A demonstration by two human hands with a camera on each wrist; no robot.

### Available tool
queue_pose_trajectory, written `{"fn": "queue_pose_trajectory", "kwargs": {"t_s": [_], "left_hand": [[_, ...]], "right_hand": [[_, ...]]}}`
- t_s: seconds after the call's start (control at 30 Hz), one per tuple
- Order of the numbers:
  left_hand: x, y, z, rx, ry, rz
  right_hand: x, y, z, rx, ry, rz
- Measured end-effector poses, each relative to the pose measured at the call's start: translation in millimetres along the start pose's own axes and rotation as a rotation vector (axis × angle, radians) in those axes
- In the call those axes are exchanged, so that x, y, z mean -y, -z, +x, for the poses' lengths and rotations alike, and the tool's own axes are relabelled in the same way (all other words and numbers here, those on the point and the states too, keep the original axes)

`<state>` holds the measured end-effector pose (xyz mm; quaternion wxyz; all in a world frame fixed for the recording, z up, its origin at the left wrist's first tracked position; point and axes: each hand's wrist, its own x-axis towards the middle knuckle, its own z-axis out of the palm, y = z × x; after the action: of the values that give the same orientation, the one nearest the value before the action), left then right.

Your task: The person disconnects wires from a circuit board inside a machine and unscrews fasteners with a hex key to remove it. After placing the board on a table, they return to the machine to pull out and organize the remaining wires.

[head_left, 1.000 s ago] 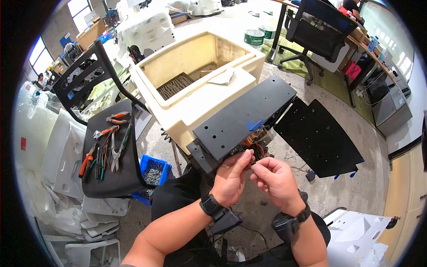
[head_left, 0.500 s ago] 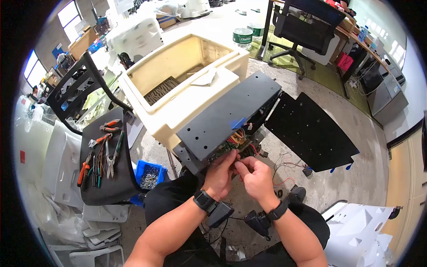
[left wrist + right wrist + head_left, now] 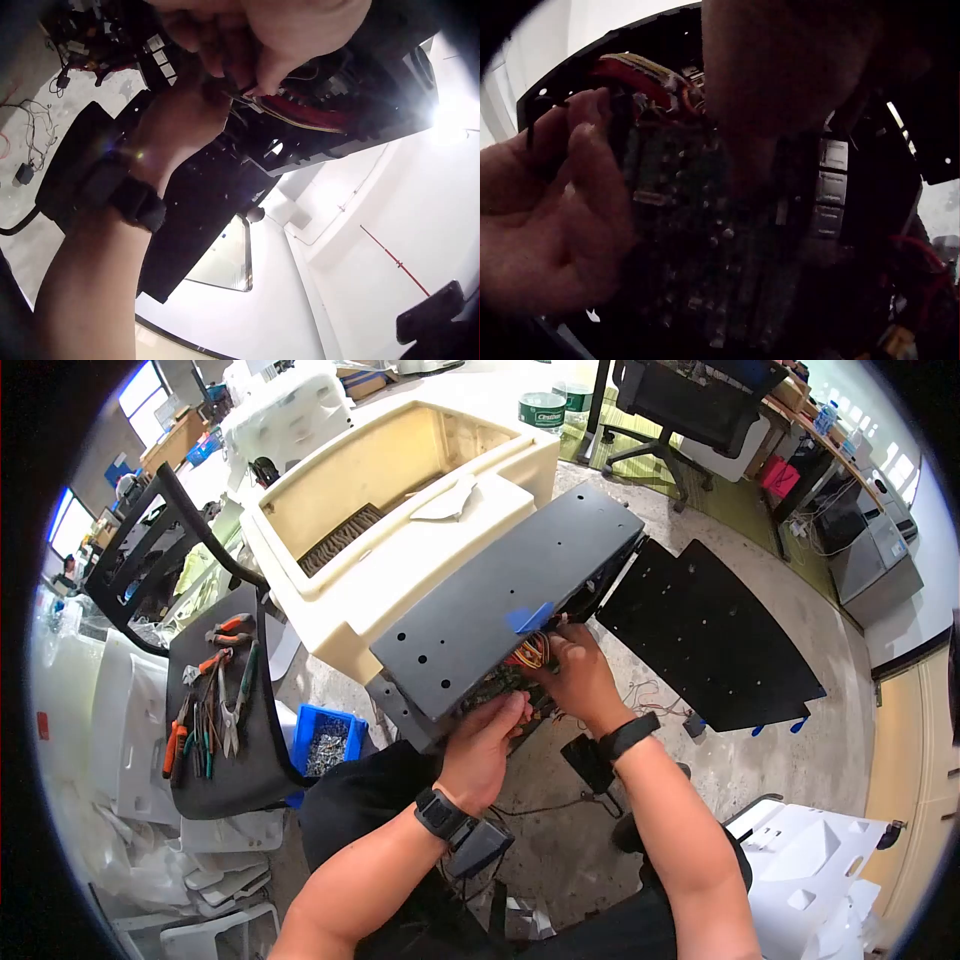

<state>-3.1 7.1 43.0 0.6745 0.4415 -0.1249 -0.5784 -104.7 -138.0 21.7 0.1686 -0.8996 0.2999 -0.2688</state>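
A dark grey metal housing [image 3: 510, 590] lies tilted over the person's lap, its underside toward the hands. Beneath its edge sits a bundle of red and yellow wires [image 3: 533, 650]. My left hand [image 3: 480, 745] is at the housing's lower edge; in the right wrist view its thumb and index finger pinch a thin black wire [image 3: 531, 135]. My right hand [image 3: 580, 675] reaches in beside the bundle, fingers bent down over a green circuit board [image 3: 705, 225]. Its fingertips are in shadow, and I cannot tell what they hold. Silver connectors [image 3: 832, 176] line the board's edge.
A cream plastic tub [image 3: 350, 595] stands behind the housing, and a black perforated panel [image 3: 705, 645] extends right. Pliers and cutters [image 3: 228, 710] lie on a black chair [image 3: 265, 770] at left. A blue bin [image 3: 358, 735] of screws is beside it. Loose wires [image 3: 30, 127] trail on the floor.
The hands, held close together before, have moved apart. My right hand has gone up and in under the housing edge by the wires; the left has shifted slightly left. The head view has also shifted.
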Motion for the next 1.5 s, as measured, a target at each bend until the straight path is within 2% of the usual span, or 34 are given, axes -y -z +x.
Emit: {"fn": "queue_pose_trajectory", "kwargs": {"t_s": [0.03,0.1,0.2,0.3,0.33,0.4,0.47,0.63,0.7,0.77,0.83,0.9,1.0,1.03,1.07,1.1,1.17,1.23,1.27,1.37,1.4,1.5], "left_hand": [[0.8,0.4,0.0,0.026,0.012,0.01],[3.0,1.2,-1.7,0.055,0.025,0.014],[11.4,3.5,-6.0,0.136,0.099,0.144],[15.3,3.0,-17.6,0.156,0.152,0.221],[14.6,1.3,-22.4,0.179,0.169,0.253],[13.8,-2.6,-31.9,0.211,0.18,0.284],[13.1,-6.1,-41.5,0.225,0.181,0.472],[14.7,-8.8,-71.0,0.349,0.17,0.525],[14.3,-9.6,-82.5,0.422,0.169,0.663],[12.9,-10.5,-93.9,0.434,0.177,0.658],[12.2,-7.6,-102.5,0.448,0.219,0.672],[11.3,-3.9,-108.5,0.452,0.238,0.693],[13.6,10.5,-107.2,0.41,0.198,0.631],[9.9,9.7,-107.9,0.385,0.183,0.648],[10.0,11.3,-106.8,0.352,0.136,0.635],[11.8,14.0,-104.4,0.319,0.091,0.623],[14.9,16.3,-97.6,0.256,0.036,0.622],[23.1,21.6,-86.5,0.157,-0.049,0.63],[22.3,21.0,-84.0,0.158,-0.041,0.638],[20.9,18.4,-71.8,0.065,0.079,0.612],[22.3,19.6,-66.8,0.061,0.095,0.596],[32.2,26.2,-53.9,0.032,0.187,0.509]], "right_hand": [[-5.0,-2.2,-2.5,0.006,-0.002,0.0],[-14.9,-6.0,-8.0,0.07,-0.111,0.216],[-11.9,3.9,-24.5,0.11,-0.205,0.315],[-15.7,8.4,-46.7,0.014,-0.24,0.406],[-0.2,25.1,-47.4,0.021,-0.26,0.399],[1.2,32.6,-60.6,-0.003,-0.242,0.39],[7.1,43.3,-71.1,-0.038,-0.226,0.38],[14.8,69.7,-95.3,-0.072,-0.17,0.393],[16.3,83.0,-107.2,0.027,-0.123,0.345],[20.4,90.0,-118.5,0.01,-0.138,0.296],[18.5,91.1,-127.5,-0.013,-0.075,0.321],[16.7,92.1,-135.1,0.017,-0.133,0.305],[16.1,89.9,-142.2,0.09,-0.24,0.295],[14.9,89.7,-142.6,0.188,-0.262,0.23],[13.4,89.0,-143.7,0.287,-0.286,0.166],[11.5,86.3,-145.7,0.28,-0.297,0.174],[9.7,81.0,-144.3,0.408,-0.358,0.164],[15.5,85.9,-137.7,0.45,-0.424,0.165],[18.8,90.1,-133.4,0.495,-0.481,0.161],[13.5,96.2,-129.1,0.504,-0.5,0.211],[-3.6,86.8,-135.3,0.463,-0.443,0.248],[-17.8,90.3,-131.5,0.416,-0.445,0.179]]}}
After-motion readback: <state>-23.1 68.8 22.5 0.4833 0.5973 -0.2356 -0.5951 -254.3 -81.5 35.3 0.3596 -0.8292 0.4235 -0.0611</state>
